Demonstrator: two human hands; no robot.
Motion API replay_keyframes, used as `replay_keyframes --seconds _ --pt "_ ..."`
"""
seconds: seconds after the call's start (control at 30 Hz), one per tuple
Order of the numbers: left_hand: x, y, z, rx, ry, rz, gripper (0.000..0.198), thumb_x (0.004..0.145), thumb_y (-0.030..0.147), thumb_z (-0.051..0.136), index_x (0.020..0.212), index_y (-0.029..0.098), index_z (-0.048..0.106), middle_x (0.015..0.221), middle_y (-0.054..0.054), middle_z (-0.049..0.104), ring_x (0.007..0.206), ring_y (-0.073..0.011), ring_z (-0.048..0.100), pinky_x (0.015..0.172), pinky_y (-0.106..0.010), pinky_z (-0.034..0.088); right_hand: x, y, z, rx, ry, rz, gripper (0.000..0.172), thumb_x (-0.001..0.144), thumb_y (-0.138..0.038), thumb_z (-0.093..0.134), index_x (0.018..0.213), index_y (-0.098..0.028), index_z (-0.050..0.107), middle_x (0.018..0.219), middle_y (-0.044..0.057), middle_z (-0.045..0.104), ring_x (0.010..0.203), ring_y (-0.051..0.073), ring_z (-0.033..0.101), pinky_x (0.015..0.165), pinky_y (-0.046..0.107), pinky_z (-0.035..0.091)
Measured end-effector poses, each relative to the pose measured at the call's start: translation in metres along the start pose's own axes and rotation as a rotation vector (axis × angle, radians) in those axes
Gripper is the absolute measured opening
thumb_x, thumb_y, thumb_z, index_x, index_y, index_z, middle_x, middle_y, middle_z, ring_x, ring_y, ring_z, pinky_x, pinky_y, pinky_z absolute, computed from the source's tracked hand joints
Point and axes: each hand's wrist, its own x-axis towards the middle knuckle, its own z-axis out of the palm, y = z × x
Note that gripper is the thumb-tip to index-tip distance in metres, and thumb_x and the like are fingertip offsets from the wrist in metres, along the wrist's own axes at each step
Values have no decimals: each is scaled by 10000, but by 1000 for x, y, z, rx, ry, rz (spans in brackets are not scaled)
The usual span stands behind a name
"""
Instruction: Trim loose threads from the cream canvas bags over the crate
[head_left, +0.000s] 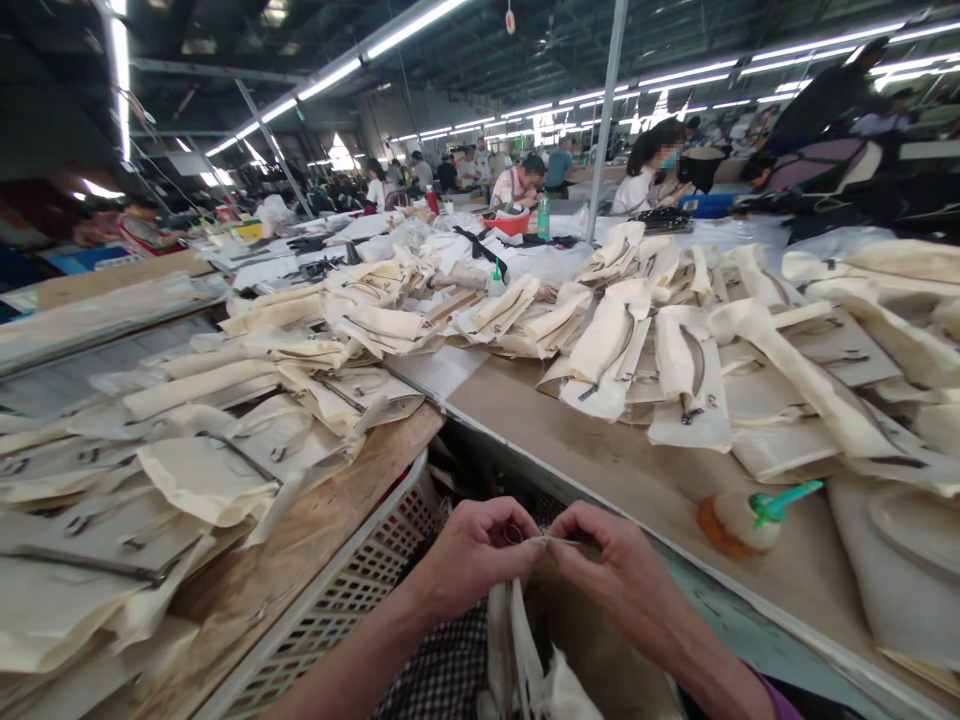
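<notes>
My left hand [472, 550] and my right hand [615, 570] meet low in the middle of the view, over my lap. Both are closed in a pinch on a thin cream strip [551, 541] stretched between the fingertips. The strip belongs to a cream fabric piece [525, 650] that hangs down between my forearms. A small ring or loop shows at my left fingertips, too small to name.
Piles of cream fabric pieces [660, 340] with dark zippers cover the table [600, 450] ahead and the wooden bench [247, 560] at left. A small glue bottle [742, 515] with a green nozzle lies at right. A white plastic basket [360, 580] sits below the bench. Other people work far behind.
</notes>
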Motion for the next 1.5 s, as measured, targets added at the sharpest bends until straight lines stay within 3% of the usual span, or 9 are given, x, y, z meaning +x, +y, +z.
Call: replay_keyframes --seconds 0.27,0.5,0.63,0.87,1.07,1.27,1.5 --pt "-1 -5 4 149 56 60 180 800 296 645 779 123 692 651 4 603 587 -111 486 541 -215 364 1 3 -1 -1 -8 -33 190 837 -306 531 789 -190 673 749 3 658 706 197 586 644 297 412" --pt "-10 3 19 468 265 152 125 780 158 569 735 184 683 688 34 630 648 -115 554 635 -227 364 0 7 0 -7 -14 -62 149 869 -296 588 803 -203 684 781 -16 666 731 175 598 658 277 421" --pt "-11 7 24 444 297 127 178 784 159 511 710 187 671 696 31 627 678 -123 568 660 -236 360 1 10 -1 -4 -3 -65 158 881 -307 598 814 -199 691 787 -12 671 737 175 603 669 276 428" --pt "0 9 9 271 191 -29 179 737 205 525 684 191 695 668 37 609 693 -140 547 646 -240 355 2 21 -13 189 -159 11 195 913 -347 583 960 -208 710 877 6 697 810 203 611 723 289 456" --pt "10 6 -2 95 83 -110 191 690 269 550 720 148 695 627 27 548 639 -145 462 585 -250 335 -6 29 -20 285 -201 103 303 942 -426 537 1075 -187 668 970 43 703 859 237 633 737 313 495" --pt "21 4 -3 61 64 -124 197 654 280 543 698 127 658 589 28 503 591 -134 424 547 -244 318 1 34 -17 241 -158 79 329 938 -442 524 1065 -181 679 966 48 711 881 250 636 742 319 490" --pt "14 -3 -5 130 91 -75 176 742 296 574 753 148 669 636 25 542 617 -133 460 574 -238 346 3 35 -12 173 -121 42 324 934 -420 510 1049 -183 699 954 45 722 883 253 649 758 331 488"
